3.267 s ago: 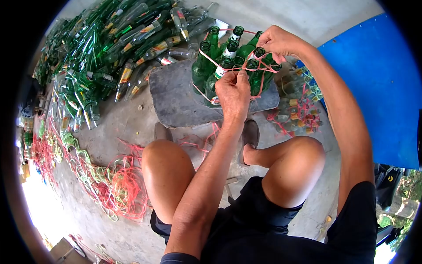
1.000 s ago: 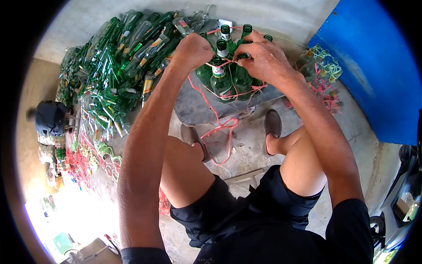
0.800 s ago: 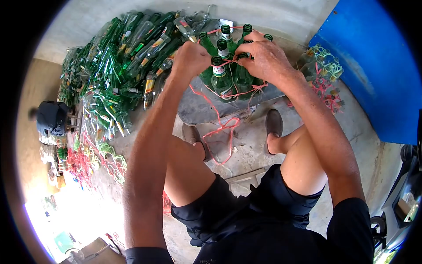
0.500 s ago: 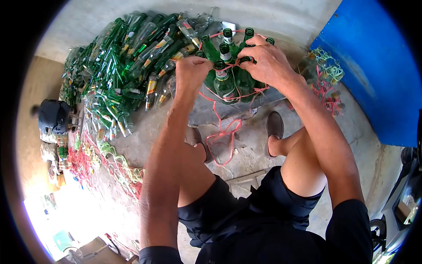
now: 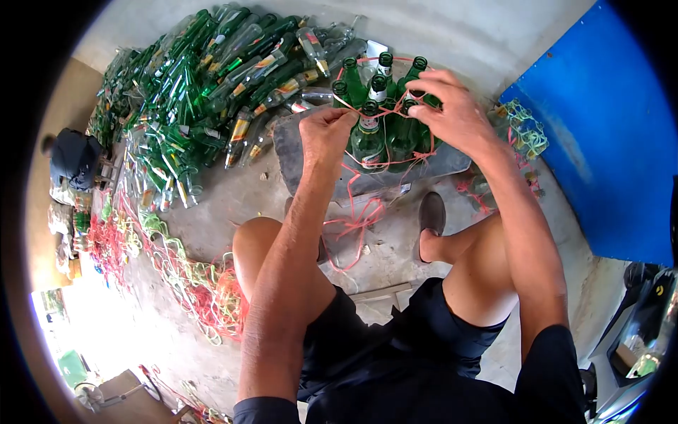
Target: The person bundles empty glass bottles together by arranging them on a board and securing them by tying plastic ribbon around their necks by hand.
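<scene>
Several green bottles (image 5: 369, 145) stand upright in a cluster on a dark stone slab (image 5: 296, 159). Pink string (image 5: 395, 112) runs around and across their necks, and another loop circles them lower down. My left hand (image 5: 327, 131) is at the left front of the cluster, thumb and fingers pinched on the string. My right hand (image 5: 448, 109) is over the right side of the necks, its fingers bent around a bottle neck and the string there; the fingertips are partly hidden. A loose pink tail (image 5: 364, 219) hangs to the floor.
A big heap of bottles (image 5: 191, 92) lies at the back left. Tangled pink and green string (image 5: 205, 290) covers floor at the left. Behind on the right are a blue panel (image 5: 600, 141) and more string-bound bottles (image 5: 487, 191). A dark bag-like object (image 5: 74, 159) is far left.
The string now crosses the bottle necks differently. My left hand has come from left of the cluster in to its front edge, drawing string, while my right hand has stayed over the necks.
</scene>
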`<control>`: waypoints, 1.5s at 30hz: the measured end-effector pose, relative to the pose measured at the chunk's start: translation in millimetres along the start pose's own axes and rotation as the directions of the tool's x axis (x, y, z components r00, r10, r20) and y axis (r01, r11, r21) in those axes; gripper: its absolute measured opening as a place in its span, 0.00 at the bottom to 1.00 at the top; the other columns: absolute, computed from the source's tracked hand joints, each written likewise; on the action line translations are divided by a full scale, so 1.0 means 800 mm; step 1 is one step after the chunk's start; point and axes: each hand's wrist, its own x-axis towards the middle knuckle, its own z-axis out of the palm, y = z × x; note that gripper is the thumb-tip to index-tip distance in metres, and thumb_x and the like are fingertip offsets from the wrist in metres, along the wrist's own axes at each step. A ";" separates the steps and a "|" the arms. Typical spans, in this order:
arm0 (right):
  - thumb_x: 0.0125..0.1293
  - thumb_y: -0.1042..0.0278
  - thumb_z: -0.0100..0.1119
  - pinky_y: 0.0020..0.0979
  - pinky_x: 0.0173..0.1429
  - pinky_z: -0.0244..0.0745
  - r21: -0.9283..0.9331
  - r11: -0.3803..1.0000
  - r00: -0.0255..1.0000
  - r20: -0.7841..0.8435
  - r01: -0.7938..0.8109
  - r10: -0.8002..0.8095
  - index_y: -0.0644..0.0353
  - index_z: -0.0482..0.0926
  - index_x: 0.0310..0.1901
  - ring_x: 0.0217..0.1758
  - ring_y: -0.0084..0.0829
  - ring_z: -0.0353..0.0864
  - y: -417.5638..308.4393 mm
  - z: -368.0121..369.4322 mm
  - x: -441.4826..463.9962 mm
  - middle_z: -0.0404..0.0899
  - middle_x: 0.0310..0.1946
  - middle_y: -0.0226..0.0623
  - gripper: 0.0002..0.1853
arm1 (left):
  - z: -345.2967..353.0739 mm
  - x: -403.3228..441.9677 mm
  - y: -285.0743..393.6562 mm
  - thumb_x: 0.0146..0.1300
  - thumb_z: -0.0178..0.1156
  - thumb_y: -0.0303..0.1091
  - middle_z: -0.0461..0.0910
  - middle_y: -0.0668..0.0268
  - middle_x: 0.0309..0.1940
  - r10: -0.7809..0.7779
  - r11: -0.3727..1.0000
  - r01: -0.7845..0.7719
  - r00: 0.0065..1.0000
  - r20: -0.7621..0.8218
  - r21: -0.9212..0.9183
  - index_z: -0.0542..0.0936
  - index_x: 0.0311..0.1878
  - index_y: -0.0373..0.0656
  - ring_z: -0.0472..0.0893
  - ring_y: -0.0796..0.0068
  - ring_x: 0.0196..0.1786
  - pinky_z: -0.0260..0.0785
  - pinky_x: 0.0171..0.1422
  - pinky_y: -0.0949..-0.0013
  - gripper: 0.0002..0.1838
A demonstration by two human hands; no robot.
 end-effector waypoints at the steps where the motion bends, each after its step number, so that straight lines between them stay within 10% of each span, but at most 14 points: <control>1: 0.63 0.63 0.73 0.41 0.59 0.80 0.015 1.000 1.000 -0.030 -0.006 0.006 0.53 0.87 0.51 0.55 0.42 0.84 -0.006 -0.011 0.002 0.79 0.59 0.40 0.15 | 0.001 0.001 -0.001 0.62 0.74 0.28 0.73 0.77 0.19 -0.035 0.999 0.034 0.999 -0.012 -0.033 0.90 0.40 0.36 0.62 0.88 0.16 0.48 0.19 0.76 0.06; 7: 0.65 0.72 0.69 0.32 0.34 0.72 0.102 0.988 0.993 -0.038 0.117 -0.113 0.65 0.83 0.34 0.28 0.33 0.76 -0.163 -0.123 -0.017 0.78 0.28 0.38 0.07 | -0.006 0.002 0.004 0.58 0.75 0.28 0.86 0.68 0.28 -0.153 0.983 0.155 0.988 0.033 -0.102 0.91 0.40 0.33 0.75 0.82 0.27 0.64 0.29 0.73 0.09; 11: 0.57 0.72 0.73 0.29 0.35 0.72 0.067 0.977 0.974 0.084 0.203 -0.208 0.63 0.82 0.34 0.28 0.29 0.77 -0.254 -0.162 -0.064 0.79 0.29 0.35 0.08 | -0.003 0.002 0.006 0.62 0.74 0.28 0.70 0.78 0.18 -0.158 0.983 0.160 0.987 0.031 -0.091 0.90 0.41 0.38 0.60 0.88 0.16 0.46 0.20 0.75 0.06; 20: 0.39 0.66 0.82 0.35 0.40 0.76 -0.039 0.961 0.859 0.440 -0.272 0.261 0.51 0.82 0.33 0.30 0.32 0.82 -0.353 -0.194 -0.080 0.82 0.31 0.31 0.18 | -0.008 0.013 -0.013 0.57 0.74 0.26 0.83 0.69 0.25 -0.093 0.979 0.106 0.992 0.084 -0.172 0.91 0.38 0.32 0.73 0.83 0.25 0.61 0.28 0.74 0.08; 24: 0.55 0.77 0.76 0.34 0.43 0.84 -0.058 0.922 0.780 0.514 -0.382 0.356 0.58 0.85 0.40 0.25 0.30 0.81 -0.379 -0.196 -0.053 0.82 0.28 0.34 0.12 | -0.006 0.008 -0.013 0.57 0.74 0.26 0.81 0.72 0.23 -0.011 0.970 0.033 0.996 0.091 -0.239 0.91 0.37 0.32 0.70 0.85 0.22 0.57 0.25 0.75 0.07; 27: 0.55 0.85 0.72 0.27 0.33 0.77 0.439 0.619 0.757 0.434 -0.651 0.488 0.65 0.84 0.42 0.22 0.25 0.77 -0.368 -0.176 -0.088 0.81 0.27 0.35 0.13 | -0.008 0.008 -0.005 0.62 0.74 0.28 0.73 0.78 0.18 -0.163 0.965 0.182 0.980 0.112 -0.189 0.90 0.38 0.40 0.63 0.87 0.16 0.48 0.19 0.75 0.04; 30: 0.49 0.77 0.73 0.27 0.27 0.70 0.426 0.761 0.871 0.196 -0.489 0.451 0.61 0.78 0.31 0.24 0.27 0.77 -0.386 -0.163 -0.098 0.78 0.25 0.34 0.10 | -0.007 0.016 -0.015 0.62 0.75 0.29 0.72 0.78 0.18 -0.179 0.968 0.194 0.978 0.107 -0.158 0.90 0.37 0.41 0.61 0.88 0.15 0.47 0.19 0.75 0.04; 32: 0.38 0.71 0.75 0.34 0.36 0.74 -0.064 0.939 0.915 0.254 0.339 -0.313 0.53 0.75 0.22 0.32 0.32 0.82 -0.329 -0.156 -0.087 0.80 0.29 0.31 0.14 | -0.012 0.013 -0.007 0.63 0.74 0.29 0.71 0.80 0.18 -0.203 0.950 0.233 0.967 0.152 -0.210 0.89 0.38 0.41 0.60 0.88 0.16 0.45 0.19 0.75 0.04; 37: 0.67 0.79 0.59 0.39 0.42 0.76 -0.138 0.964 0.955 0.222 0.229 -0.195 0.64 0.85 0.44 0.37 0.45 0.82 -0.183 -0.077 0.007 0.80 0.38 0.43 0.08 | -0.017 0.019 -0.017 0.64 0.74 0.29 0.70 0.81 0.18 -0.208 0.923 0.271 0.948 0.239 -0.272 0.88 0.41 0.39 0.60 0.90 0.16 0.44 0.19 0.76 0.06; 45: 0.64 0.82 0.56 0.42 0.55 0.78 -0.045 0.902 0.851 0.354 0.429 -0.387 0.60 0.89 0.42 0.49 0.41 0.83 -0.010 0.042 0.109 0.83 0.46 0.33 0.13 | -0.018 0.022 -0.018 0.63 0.74 0.29 0.71 0.81 0.19 -0.214 0.934 0.268 0.950 0.228 -0.237 0.88 0.41 0.39 0.62 0.91 0.18 0.44 0.20 0.77 0.07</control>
